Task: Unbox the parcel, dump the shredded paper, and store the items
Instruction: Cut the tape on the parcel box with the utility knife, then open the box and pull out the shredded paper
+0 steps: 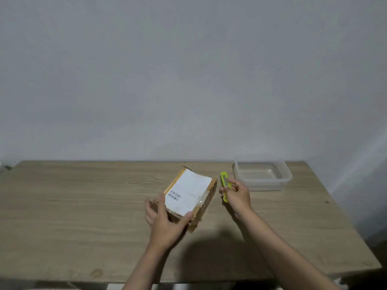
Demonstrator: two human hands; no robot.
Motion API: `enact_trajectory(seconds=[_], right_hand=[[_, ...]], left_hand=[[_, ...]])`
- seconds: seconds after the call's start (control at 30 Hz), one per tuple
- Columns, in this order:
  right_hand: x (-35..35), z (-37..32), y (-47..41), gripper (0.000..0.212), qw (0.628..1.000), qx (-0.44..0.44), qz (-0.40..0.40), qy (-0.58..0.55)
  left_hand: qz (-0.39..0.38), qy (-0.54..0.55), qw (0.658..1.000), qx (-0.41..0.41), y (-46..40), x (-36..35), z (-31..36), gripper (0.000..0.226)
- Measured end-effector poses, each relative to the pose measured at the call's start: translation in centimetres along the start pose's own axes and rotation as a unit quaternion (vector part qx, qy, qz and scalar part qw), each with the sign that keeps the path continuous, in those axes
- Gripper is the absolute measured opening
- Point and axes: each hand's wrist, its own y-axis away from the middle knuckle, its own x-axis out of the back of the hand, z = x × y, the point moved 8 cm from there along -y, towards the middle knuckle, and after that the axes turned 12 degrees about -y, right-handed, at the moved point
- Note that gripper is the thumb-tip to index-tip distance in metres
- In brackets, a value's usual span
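**On table: parcel gripped, cutter in hand**

At mid-table, taped brown cardboard parcel with white label (191, 193); left hand (165, 220) grasps its near end. Right hand (237, 195) clenches yellow-green utility knife (224, 186). Clear plastic container (261, 174) far right.

There is only one view, from the camera on my head. It looks forward and down over the wooden table (83, 206), which stands against a grey wall (188, 70). My forearms enter from the bottom edge.
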Motion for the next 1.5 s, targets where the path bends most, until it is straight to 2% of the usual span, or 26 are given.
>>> enact_trajectory(seconds=[0.07,0.1,0.2,0.3,0.4,0.53,0.73,0.83,0.93,1.03,1.1,1.17,1.27,1.5], right_hand=[[-0.1,0.6,-1.0,0.025,0.999,0.007,0.027,0.035],[-0.1,0.8,-1.4,0.025,0.998,0.009,0.036,0.051],[-0.7,1.0,-2.1,0.039,0.995,0.010,0.023,0.097],[-1.3,1.1,-2.8,0.058,0.987,0.021,-0.009,0.158],[-1.6,1.3,-3.4,0.064,0.974,0.025,-0.035,0.223],[-1.6,0.9,-3.6,0.055,0.961,0.057,-0.027,0.267],[-1.5,-1.0,-2.1,0.034,0.930,0.146,-0.012,0.337],[-1.7,-2.2,-0.1,0.029,0.931,0.206,-0.012,0.300],[-2.8,-2.7,3.0,0.027,0.950,0.208,-0.081,0.217],[-4.1,-1.9,5.9,0.037,0.940,0.197,-0.166,0.222],[-3.9,-1.3,7.5,0.048,0.930,0.204,-0.182,0.247],[-3.3,-0.9,9.0,0.056,0.925,0.208,-0.189,0.254],[-2.1,-0.7,11.2,0.057,0.925,0.222,-0.184,0.247],[-0.8,-1.4,15.1,0.040,0.931,0.287,-0.119,0.193]], left_hand=[[0.010,-0.023,0.999,-0.019,1.6,-0.9,1.3,0.124],[0.015,-0.032,0.999,-0.028,1.8,-1.4,1.3,0.126],[0.030,-0.034,0.998,-0.044,1.1,-1.5,0.9,0.111],[0.013,-0.016,0.996,-0.091,-0.7,-0.6,-0.3,0.090],[-0.013,0.006,0.993,-0.118,-2.2,0.6,-1.7,0.072],[-0.036,0.035,0.989,-0.142,-3.0,1.3,-2.2,0.063],[-0.089,0.023,0.988,-0.127,-4.2,1.4,-3.0,0.058],[-0.113,0.011,0.988,-0.106,-4.4,1.6,-3.4,0.061],[-0.139,0.012,0.985,-0.106,-4.3,1.8,-3.3,0.061],[-0.162,0.009,0.979,-0.122,-3.4,2.0,-3.1,0.064],[-0.175,0.004,0.976,-0.133,-2.5,2.1,-3.3,0.068],[-0.185,0.005,0.972,-0.146,-1.2,2.2,-3.6,0.072],[-0.207,0.008,0.964,-0.164,0.4,2.3,-3.8,0.084],[-0.229,-0.010,0.962,-0.149,2.8,2.9,-4.8,0.099]])
